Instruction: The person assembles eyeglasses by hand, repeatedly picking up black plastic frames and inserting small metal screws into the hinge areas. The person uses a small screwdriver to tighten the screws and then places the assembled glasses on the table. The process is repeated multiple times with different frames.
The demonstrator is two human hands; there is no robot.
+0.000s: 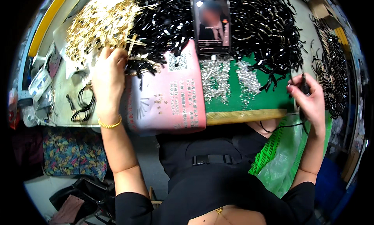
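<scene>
1. Far left, the left hand (107,79) is laid palm-down with fingers curled into a heap of thin gold-coloured metal clips (99,28).
2. At the right, a slim black strap (305,87) is pinched between thumb and fingers of the right hand (309,100).
3. Between them, glossy black straps (257,26) are piled behind a pink printed sheet (171,96), silver glittering bits (214,79) and a propped smartphone (211,22).

Black short-sleeved top (210,186), black strap with plastic buckle (210,159), gold bracelet (110,124) on the left wrist, painted nails.
</scene>
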